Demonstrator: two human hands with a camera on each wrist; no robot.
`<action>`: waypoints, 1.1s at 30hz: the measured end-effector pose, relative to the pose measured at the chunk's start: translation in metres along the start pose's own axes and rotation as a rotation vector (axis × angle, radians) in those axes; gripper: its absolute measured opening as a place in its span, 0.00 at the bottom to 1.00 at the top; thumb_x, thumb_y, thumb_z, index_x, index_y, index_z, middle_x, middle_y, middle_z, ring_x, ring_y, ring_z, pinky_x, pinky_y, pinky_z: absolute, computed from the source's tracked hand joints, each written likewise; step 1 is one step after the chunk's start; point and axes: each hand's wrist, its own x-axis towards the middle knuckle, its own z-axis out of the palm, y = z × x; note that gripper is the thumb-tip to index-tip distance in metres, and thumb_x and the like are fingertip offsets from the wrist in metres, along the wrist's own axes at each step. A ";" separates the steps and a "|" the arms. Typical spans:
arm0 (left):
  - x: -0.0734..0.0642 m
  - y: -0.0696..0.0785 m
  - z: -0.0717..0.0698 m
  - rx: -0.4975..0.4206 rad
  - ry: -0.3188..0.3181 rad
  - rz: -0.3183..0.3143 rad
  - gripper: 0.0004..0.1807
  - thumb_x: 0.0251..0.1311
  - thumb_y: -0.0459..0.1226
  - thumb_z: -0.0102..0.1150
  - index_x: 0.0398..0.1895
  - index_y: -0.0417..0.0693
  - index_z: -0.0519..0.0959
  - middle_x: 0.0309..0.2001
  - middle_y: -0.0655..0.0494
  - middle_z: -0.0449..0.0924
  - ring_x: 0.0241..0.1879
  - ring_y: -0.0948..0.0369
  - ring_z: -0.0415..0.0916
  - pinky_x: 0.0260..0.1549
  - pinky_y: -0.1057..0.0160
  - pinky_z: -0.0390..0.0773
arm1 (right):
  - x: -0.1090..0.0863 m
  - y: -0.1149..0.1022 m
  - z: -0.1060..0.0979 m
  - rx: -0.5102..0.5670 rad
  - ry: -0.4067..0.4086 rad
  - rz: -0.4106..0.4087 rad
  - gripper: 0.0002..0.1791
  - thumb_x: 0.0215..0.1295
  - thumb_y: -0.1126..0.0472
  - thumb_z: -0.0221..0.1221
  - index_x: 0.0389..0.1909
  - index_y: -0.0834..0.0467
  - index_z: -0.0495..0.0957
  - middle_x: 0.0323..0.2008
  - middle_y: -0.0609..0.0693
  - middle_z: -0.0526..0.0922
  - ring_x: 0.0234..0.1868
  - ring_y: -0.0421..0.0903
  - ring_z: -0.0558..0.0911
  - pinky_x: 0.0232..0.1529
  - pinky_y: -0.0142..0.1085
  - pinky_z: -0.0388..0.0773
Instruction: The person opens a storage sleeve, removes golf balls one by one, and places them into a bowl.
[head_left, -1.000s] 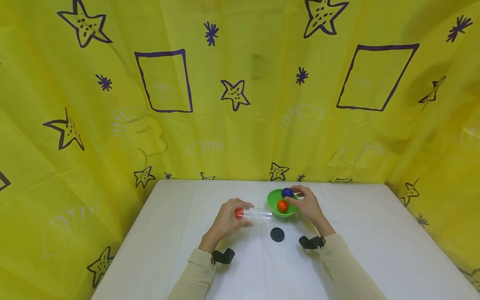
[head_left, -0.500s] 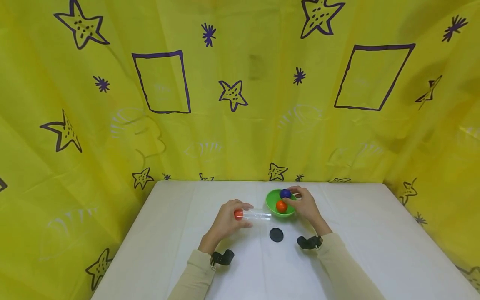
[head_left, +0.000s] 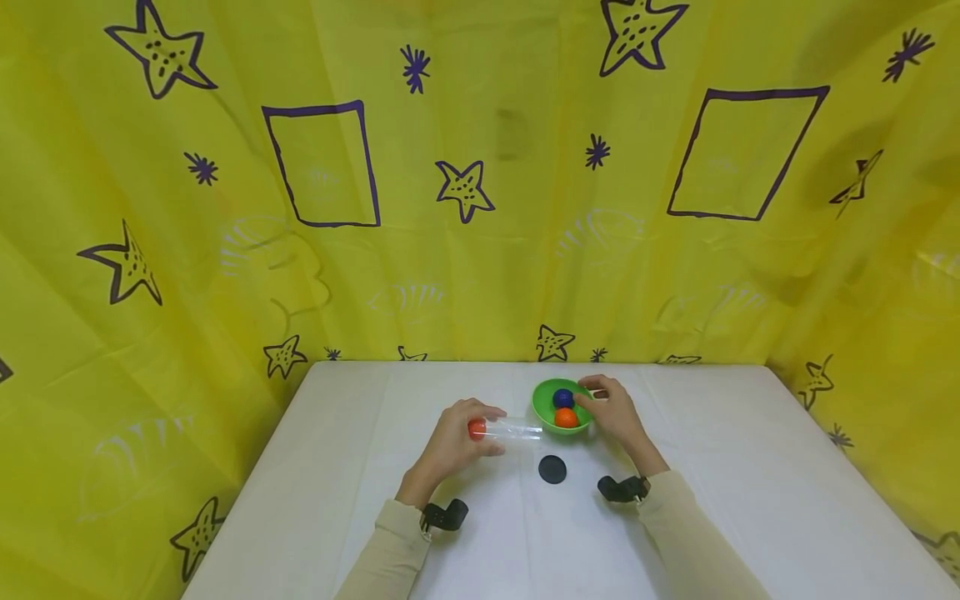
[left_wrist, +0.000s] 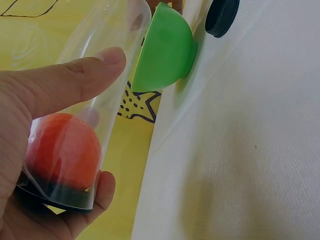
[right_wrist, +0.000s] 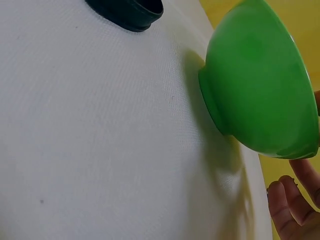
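My left hand (head_left: 455, 435) grips a clear plastic tube (head_left: 517, 429), held sideways above the table with its far end by the bowl. A red-orange ball (left_wrist: 65, 150) sits inside at the tube's near end, against a black cap (left_wrist: 55, 200). The green bowl (head_left: 542, 407) stands upright and contains a dark blue ball (head_left: 563, 399) and an orange ball (head_left: 566, 417). At the bowl's right rim is my right hand (head_left: 613, 410), thumb over the edge beside the blue ball, apparently holding nothing. In the right wrist view, the bowl (right_wrist: 260, 80) hides part of its fingers (right_wrist: 287, 205).
A loose black cap (head_left: 552, 469) lies on the white table (head_left: 517, 542), in front of the bowl and between the forearms. Behind and at both sides hangs a yellow curtain (head_left: 517, 275) with drawn stars.
The blue ball has left my right fingers and lies nearer the bowl's middle; the orange ball has shifted slightly toward the front. My left hand keeps holding the tube in place.
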 end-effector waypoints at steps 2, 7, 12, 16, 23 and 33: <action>0.000 0.000 0.000 -0.002 -0.001 -0.003 0.25 0.49 0.38 0.81 0.53 0.58 0.87 0.51 0.57 0.84 0.50 0.58 0.74 0.52 0.57 0.80 | -0.003 0.000 -0.001 0.002 0.006 0.004 0.22 0.72 0.57 0.61 0.61 0.64 0.76 0.63 0.66 0.75 0.62 0.63 0.73 0.65 0.57 0.69; -0.001 0.002 0.000 -0.004 -0.002 -0.015 0.25 0.49 0.38 0.80 0.53 0.58 0.87 0.51 0.57 0.83 0.51 0.58 0.74 0.53 0.56 0.81 | -0.011 -0.001 -0.004 -0.005 0.037 0.012 0.21 0.74 0.55 0.58 0.61 0.63 0.76 0.64 0.64 0.74 0.64 0.63 0.72 0.66 0.57 0.70; -0.001 0.002 0.001 0.001 -0.006 -0.015 0.25 0.49 0.38 0.81 0.54 0.57 0.87 0.51 0.57 0.83 0.51 0.58 0.74 0.53 0.56 0.80 | -0.023 -0.005 -0.008 0.003 0.088 -0.004 0.19 0.75 0.57 0.58 0.60 0.64 0.76 0.62 0.64 0.74 0.63 0.62 0.73 0.65 0.54 0.73; 0.000 0.003 0.001 0.001 -0.008 -0.017 0.25 0.49 0.39 0.81 0.54 0.57 0.87 0.51 0.58 0.83 0.51 0.57 0.74 0.52 0.56 0.81 | -0.034 -0.013 -0.010 0.000 0.136 -0.024 0.17 0.74 0.60 0.58 0.57 0.64 0.77 0.57 0.62 0.76 0.56 0.57 0.76 0.58 0.43 0.75; 0.000 0.004 0.001 0.017 -0.006 -0.013 0.25 0.49 0.39 0.81 0.54 0.55 0.87 0.50 0.57 0.83 0.50 0.57 0.74 0.53 0.55 0.80 | -0.055 -0.027 -0.007 0.031 0.114 -0.064 0.13 0.71 0.63 0.60 0.52 0.64 0.79 0.45 0.58 0.81 0.42 0.45 0.77 0.42 0.25 0.75; 0.001 0.001 0.001 0.019 -0.004 0.009 0.26 0.46 0.36 0.82 0.52 0.54 0.87 0.50 0.57 0.84 0.50 0.58 0.75 0.52 0.57 0.78 | -0.073 -0.032 0.008 -0.012 -0.113 -0.109 0.10 0.70 0.63 0.62 0.50 0.60 0.80 0.37 0.50 0.82 0.38 0.43 0.78 0.39 0.29 0.77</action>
